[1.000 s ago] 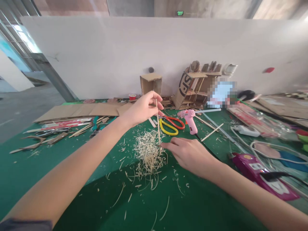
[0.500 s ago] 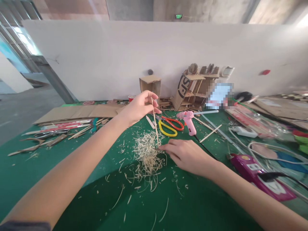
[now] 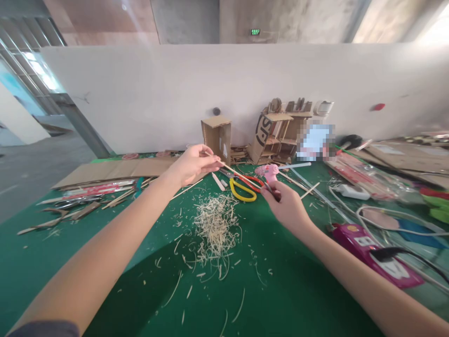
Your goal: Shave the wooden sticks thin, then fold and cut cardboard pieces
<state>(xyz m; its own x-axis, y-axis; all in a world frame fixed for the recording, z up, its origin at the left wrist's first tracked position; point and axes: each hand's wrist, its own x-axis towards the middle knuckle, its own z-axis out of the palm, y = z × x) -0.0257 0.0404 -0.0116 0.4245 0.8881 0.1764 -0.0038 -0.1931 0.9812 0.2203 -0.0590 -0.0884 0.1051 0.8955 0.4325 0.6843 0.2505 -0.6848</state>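
The thin stick (image 3: 240,173) slants far-left to near-right, its left end pinched by fingers of the left hand (image 3: 192,164); the right hand (image 3: 288,204) grips a dark tool (image 3: 275,193).

A craft workshop is being suggested by a green worktable (image 3: 280,290), on which wood shavings (image 3: 214,224), scissors (image 3: 247,199), a pink glue gun (image 3: 270,172) and a cardboard shelf unit (image 3: 258,142) are being seen.
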